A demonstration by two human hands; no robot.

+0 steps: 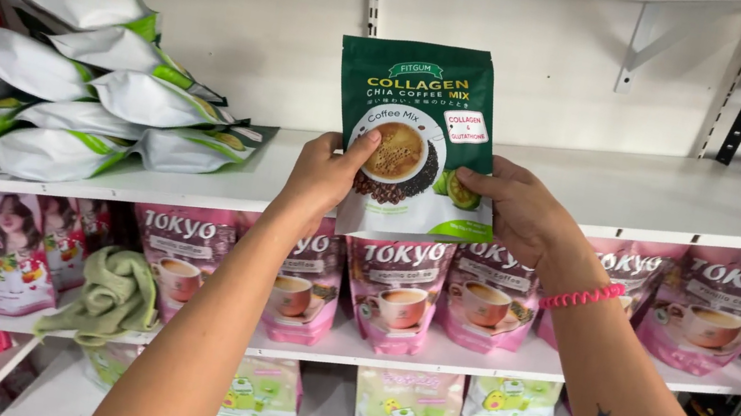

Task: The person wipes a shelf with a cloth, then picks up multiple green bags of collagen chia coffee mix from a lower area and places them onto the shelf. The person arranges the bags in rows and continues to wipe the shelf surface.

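White shop shelf (pixel 657 193), mostly bare. Left hand (pixel 326 175) and right hand (pixel 522 214) both pinch a green pouch (pixel 416 125) upright by its lower edges. White-green pouches (pixel 85 102) piled at left, pink pouches (pixel 397 289) below.

A green and white pouch (pixel 416 135) showing a coffee cup stands upright at the white shelf's (pixel 656 203) front edge. White and green pouches (pixel 96 94) lie piled at left. Pink coffee pouches (pixel 396 294) line the shelf below; pale green packs (pixel 406 409) sit lowest.
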